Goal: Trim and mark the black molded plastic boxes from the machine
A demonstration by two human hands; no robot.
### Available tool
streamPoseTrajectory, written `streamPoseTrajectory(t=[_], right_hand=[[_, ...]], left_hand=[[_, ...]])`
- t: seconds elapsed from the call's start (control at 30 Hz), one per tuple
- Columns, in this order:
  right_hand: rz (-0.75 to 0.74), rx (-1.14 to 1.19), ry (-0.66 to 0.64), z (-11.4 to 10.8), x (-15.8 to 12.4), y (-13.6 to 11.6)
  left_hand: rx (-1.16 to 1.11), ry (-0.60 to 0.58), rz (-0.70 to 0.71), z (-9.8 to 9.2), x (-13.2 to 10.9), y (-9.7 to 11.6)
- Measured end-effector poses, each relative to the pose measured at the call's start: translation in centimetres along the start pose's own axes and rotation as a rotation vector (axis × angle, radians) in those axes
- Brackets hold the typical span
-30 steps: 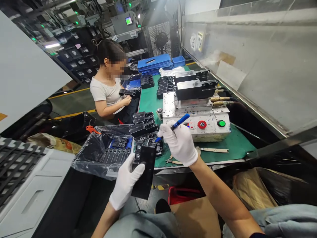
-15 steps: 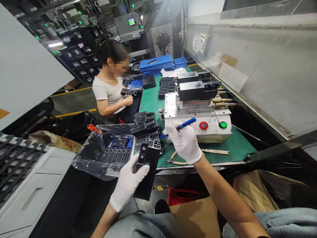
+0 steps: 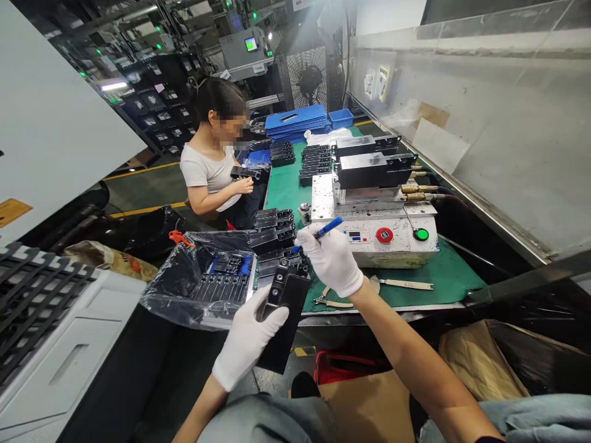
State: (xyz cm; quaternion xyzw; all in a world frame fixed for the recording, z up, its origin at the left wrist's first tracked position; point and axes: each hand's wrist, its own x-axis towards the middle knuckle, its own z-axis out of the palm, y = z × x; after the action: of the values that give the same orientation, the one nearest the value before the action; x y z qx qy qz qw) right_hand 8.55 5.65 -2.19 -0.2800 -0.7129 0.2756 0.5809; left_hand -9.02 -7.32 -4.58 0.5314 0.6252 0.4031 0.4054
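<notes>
In a white glove, my left hand (image 3: 247, 337) grips a long black rectangular part (image 3: 290, 314) with screws along its upper end. The part is tilted, its screw end up, in front of the table edge. My right hand (image 3: 336, 261), also gloved, pinches a blue marker pen (image 3: 329, 227); the pen's lower end points left, just above the part's top and apart from it. Behind my hands, more black parts (image 3: 272, 237) lie in a row on the green table (image 3: 281, 184). Pliers (image 3: 329, 300) with pale handles lie partly hidden behind my right hand.
A metal fixture (image 3: 392, 243) with a red button and a green button stands on the table, bearing two large black blocks (image 3: 372, 169). At left is a plastic-lined box (image 3: 170, 295) of black parts. A seated co-worker (image 3: 210, 172) holds a similar part. Blue sheets (image 3: 295, 123) are stacked behind.
My right hand with the marker has moved slightly left and up, closer over the part's top end. The part in my left hand has shifted a little to the right. The whole view has shifted slightly.
</notes>
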Motion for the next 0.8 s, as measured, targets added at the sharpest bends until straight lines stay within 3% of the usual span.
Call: streamPoseTrajectory(t=[0.13, 0.3, 0.5, 0.6, 0.7, 0.8], right_hand=[[0.047, 0.126, -0.116, 0.0, -0.2, -1.2], [-0.051, -0.002, -0.24, 0.8, -0.4, -1.8], [-0.139, -0.131, -0.214, 1.0, -0.7, -1.2], [-0.144, -0.063, -0.191, 0.8, -0.9, -1.5], [-0.104, 0.047, -0.225, 0.7, -1.1, -1.9], [-0.106, 0.011, -0.289, 1.0, -1.3, -1.9]], left_hand=[[0.022, 0.004, 0.008, 0.0, 0.2, 0.2], [0.041, 0.011, -0.011, 0.1, 0.3, 0.2], [0.017, 0.0, -0.014, 0.3, 0.5, 0.5], [0.012, -0.005, -0.017, 0.3, 0.6, 0.8], [0.011, -0.012, -0.026, 0.3, 0.6, 0.8], [0.022, 0.009, -0.036, 0.3, 0.6, 0.8]])
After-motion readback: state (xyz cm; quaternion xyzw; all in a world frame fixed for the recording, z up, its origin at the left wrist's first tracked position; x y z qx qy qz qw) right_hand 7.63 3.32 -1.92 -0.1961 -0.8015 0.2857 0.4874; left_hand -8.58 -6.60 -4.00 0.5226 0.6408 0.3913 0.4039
